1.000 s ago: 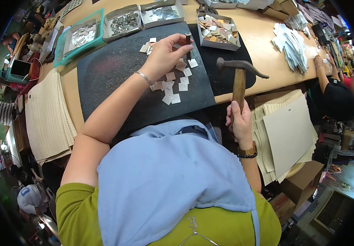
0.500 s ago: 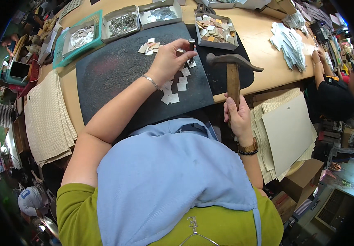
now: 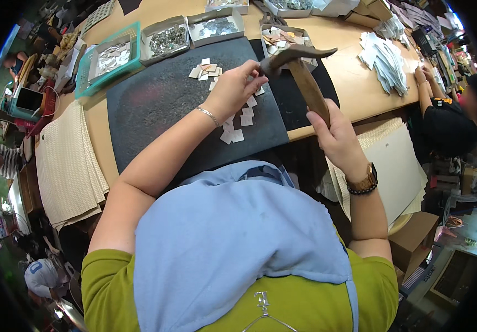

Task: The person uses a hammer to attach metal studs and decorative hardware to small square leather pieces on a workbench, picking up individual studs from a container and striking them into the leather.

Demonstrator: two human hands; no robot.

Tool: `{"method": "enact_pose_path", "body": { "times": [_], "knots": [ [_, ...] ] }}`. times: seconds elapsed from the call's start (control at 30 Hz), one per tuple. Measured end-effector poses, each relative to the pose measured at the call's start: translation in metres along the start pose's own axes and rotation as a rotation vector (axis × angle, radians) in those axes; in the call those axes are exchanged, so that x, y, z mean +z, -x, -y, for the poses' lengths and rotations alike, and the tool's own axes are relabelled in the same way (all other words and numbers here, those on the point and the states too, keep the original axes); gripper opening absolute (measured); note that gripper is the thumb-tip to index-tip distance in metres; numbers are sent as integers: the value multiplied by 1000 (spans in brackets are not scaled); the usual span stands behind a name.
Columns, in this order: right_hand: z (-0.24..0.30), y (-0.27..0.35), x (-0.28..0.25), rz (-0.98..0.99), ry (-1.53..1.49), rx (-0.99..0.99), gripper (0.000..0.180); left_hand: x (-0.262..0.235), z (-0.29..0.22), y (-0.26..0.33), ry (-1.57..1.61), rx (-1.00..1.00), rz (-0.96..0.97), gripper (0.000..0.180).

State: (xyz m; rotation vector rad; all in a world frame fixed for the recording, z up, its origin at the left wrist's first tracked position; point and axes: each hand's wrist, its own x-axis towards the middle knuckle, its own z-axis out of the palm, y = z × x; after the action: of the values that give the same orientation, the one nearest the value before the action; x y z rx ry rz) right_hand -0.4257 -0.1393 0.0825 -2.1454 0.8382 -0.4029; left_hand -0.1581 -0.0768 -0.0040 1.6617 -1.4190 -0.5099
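My right hand (image 3: 342, 135) is closed around the wooden handle of a hammer (image 3: 309, 88). Its dark metal head reaches across to the fingertips of my left hand (image 3: 235, 88), over the top of the punch pinched there. The hammer head hides most of that punch, a short dark metal rod; I cannot tell if the two touch. Under and beside my left hand, small pale square pieces (image 3: 238, 135) lie in a loose trail on a black mat (image 3: 155, 110). A small heap of similar pieces (image 3: 205, 69) lies beyond my wrist.
Along the mat's far side stand a teal basket (image 3: 81, 74), boxes of metal bits (image 3: 165, 39) and a box of coloured pieces (image 3: 288, 39). Pale strips (image 3: 382, 63) lie to the right. Stacked sheets flank me, left (image 3: 69, 166) and right (image 3: 396, 166). A co-worker (image 3: 451, 124) sits far right.
My right hand has come up and forward, bringing the hammer head left over the punch. My left hand stays nearly in place, still pinching it.
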Motion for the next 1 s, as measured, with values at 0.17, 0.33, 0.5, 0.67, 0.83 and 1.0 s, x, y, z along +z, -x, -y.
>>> {"method": "enact_pose_path", "body": {
  "times": [0.17, 0.33, 0.5, 0.67, 0.83, 1.0],
  "knots": [
    [-26, 16, 19, -26, -119, 95, 35, -4, 7, -1, 311, -136, -24, 17],
    [-38, 29, 37, -12, -118, 188, 36, -26, 15, 5, 272, -67, -64, 20],
    [-46, 26, 49, -48, -156, 159, 37, -25, 21, 1, 196, -33, -119, 21],
    [-32, 10, 50, -47, -7, 126, 37, -6, 18, -11, 221, -121, -22, 20],
    [-38, 5, 48, -32, 134, 105, 37, -14, 30, -9, 491, -144, -166, 19],
    [-40, 6, 50, -23, 89, 144, 37, -49, 11, 6, -138, -61, 158, 29]
  ]
}}
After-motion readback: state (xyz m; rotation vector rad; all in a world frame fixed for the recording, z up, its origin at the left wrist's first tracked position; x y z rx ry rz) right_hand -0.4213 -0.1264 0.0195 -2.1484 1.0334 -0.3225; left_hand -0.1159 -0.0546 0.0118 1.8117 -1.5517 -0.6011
